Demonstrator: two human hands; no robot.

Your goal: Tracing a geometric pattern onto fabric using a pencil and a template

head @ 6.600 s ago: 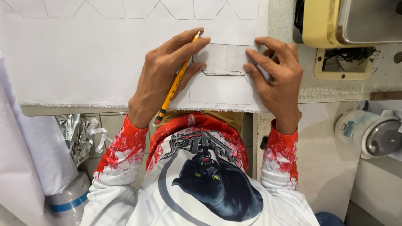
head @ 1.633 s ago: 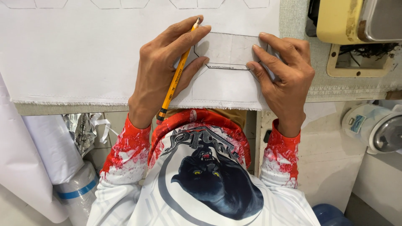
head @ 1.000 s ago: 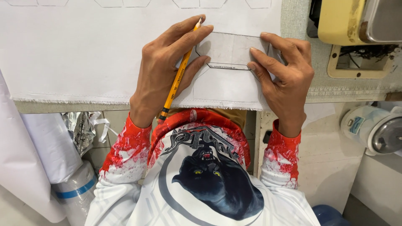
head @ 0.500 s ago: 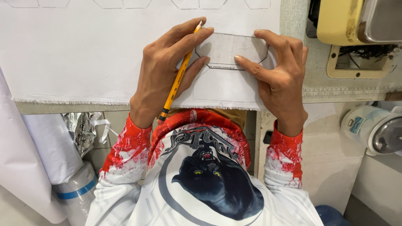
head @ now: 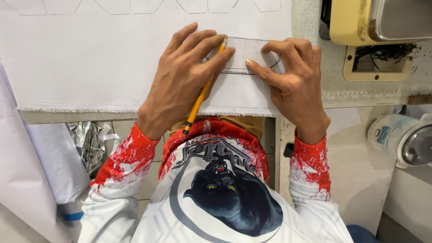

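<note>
Left hand (head: 182,83) is closing its grip on a yellow pencil (head: 202,90), tip up against the left edge of a clear plastic template (head: 245,56), eraser end pointing back toward the person's chest. Fingers are lying spread over the white cloth (head: 90,63).

Right hand (head: 292,83) is gripping nothing: fingers are spread and bent, fingertips (head: 250,62) pressing down on the template to pin it flat. Index finger is running along the template's near edge, the other fingers are covering its right end.

Template is lying flat on the cloth, near the cloth's right edge, between the two hands and touching both.

Cloth is covering the table (head: 310,27), frayed hem hanging along the near edge. Faint pencil outlines (head: 148,5) are showing along the far edge of the cloth.

A yellowish machine (head: 360,20) is sitting on the table at the far right. A white roll (head: 49,162) is standing below the table on the left.
</note>
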